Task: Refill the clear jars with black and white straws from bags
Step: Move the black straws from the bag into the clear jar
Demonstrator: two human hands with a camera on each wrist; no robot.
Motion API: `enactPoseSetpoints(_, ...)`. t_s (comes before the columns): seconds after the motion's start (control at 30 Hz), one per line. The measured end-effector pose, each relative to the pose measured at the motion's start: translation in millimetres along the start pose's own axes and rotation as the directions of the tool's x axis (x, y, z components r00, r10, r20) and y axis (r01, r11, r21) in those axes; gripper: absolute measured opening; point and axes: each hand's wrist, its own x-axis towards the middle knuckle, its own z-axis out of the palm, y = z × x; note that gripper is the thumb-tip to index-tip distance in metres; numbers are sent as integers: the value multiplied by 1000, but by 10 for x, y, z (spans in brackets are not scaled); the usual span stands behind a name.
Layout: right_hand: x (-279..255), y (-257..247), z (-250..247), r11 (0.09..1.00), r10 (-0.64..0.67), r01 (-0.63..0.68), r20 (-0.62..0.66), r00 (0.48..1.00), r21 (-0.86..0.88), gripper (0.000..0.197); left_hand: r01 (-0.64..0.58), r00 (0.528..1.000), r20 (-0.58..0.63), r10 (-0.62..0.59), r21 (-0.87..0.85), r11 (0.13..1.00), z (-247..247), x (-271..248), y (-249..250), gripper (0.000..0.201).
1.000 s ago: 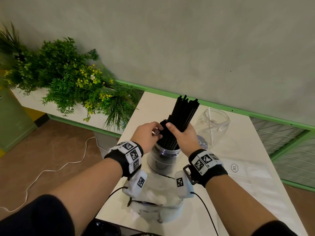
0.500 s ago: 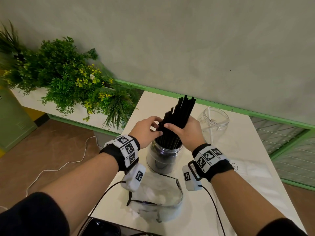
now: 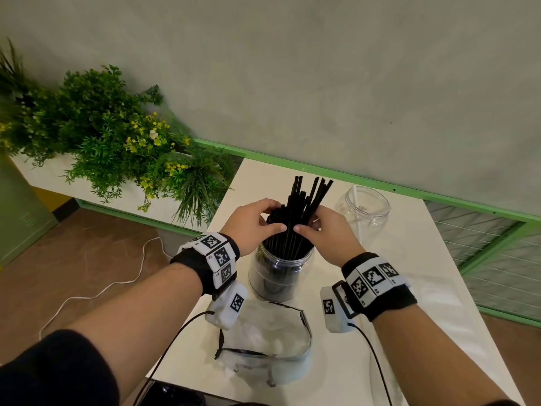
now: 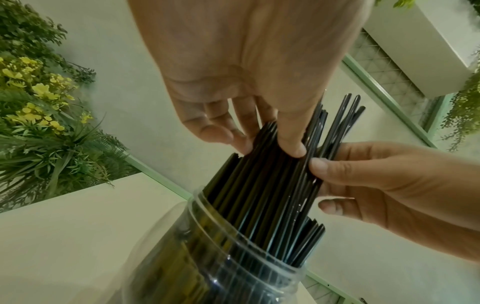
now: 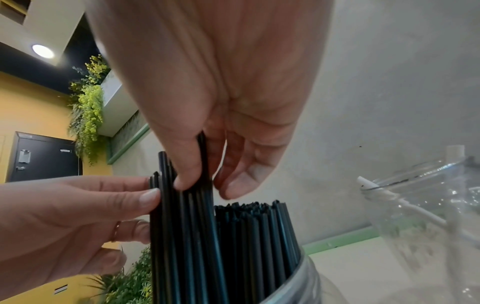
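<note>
Left hand (image 3: 254, 227) and right hand (image 3: 328, 233) are both closed lightly on the raised part of the bundle of black straws (image 3: 295, 218), thumbs nearly meeting at the front, fingers curled round the back. The wrist views show pinching holds on the taller straws, not a full fist.

The straws stand in the near jar (image 3: 278, 273), which sits upright on the tabletop (image 3: 409, 288) between the wrists. Part of the bundle is seated lower, ends about level; the held part stands higher and fans out at the top.

Judged step: settling the last black straws down into the jar. To do it well — loosen the pinch a little at a time and let the tall straws slide between the seated ones; do not push hard, thin straws will likely kink. Nothing steadies the jar but the bundle itself, so side force should stay small.

Second jar (image 3: 366, 209) stands near, back right, open, with a single white straw (image 5: 389, 195) leaning in it — white refill looks barely begun. A crumpled clear bag (image 3: 263, 341) lies just in front of the near jar. Tabletop left edge is close to the left wrist; open surface lies to the right. Plants (image 3: 102, 136) sit off the tabletop, left.
</note>
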Motion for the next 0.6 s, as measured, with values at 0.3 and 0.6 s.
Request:
enactPoseSetpoints(0.3,14,-15,113,937,-5,77,-207,978,341,39,11,999,-48,-12,-21,1000,57,61,-105,26)
enactPoseSetpoints(0.6,-7,-15,46,953,-247,293,-354,902,82,52,-145,981,-121,151,56,988,16,11,-145,36)
